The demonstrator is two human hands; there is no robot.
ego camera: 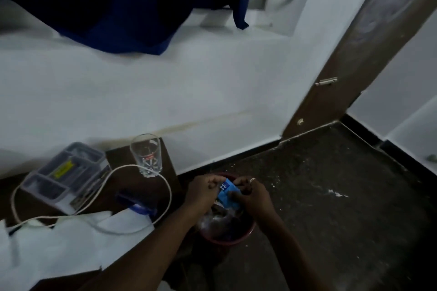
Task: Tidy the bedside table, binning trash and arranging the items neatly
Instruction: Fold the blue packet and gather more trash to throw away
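Both hands hold a blue wrapper [229,194] with white print directly over a red bin [238,238] on the floor beside the dark wooden bedside table [118,156]. My left hand [203,190] pinches the wrapper's left edge. My right hand [251,194], a ring on one finger, grips its right side. The bin holds crumpled trash. On the table stand a clear glass [146,155], a grey compartment organiser [65,172], a white cable [132,198] in a loop, a blue pack [136,203] and white paper [78,243].
A white wall runs behind the table, with a dark blue curtain [123,7] hanging above. A brown door [354,54] stands at the right. The dark speckled floor [331,208] stretches to the right of the bin.
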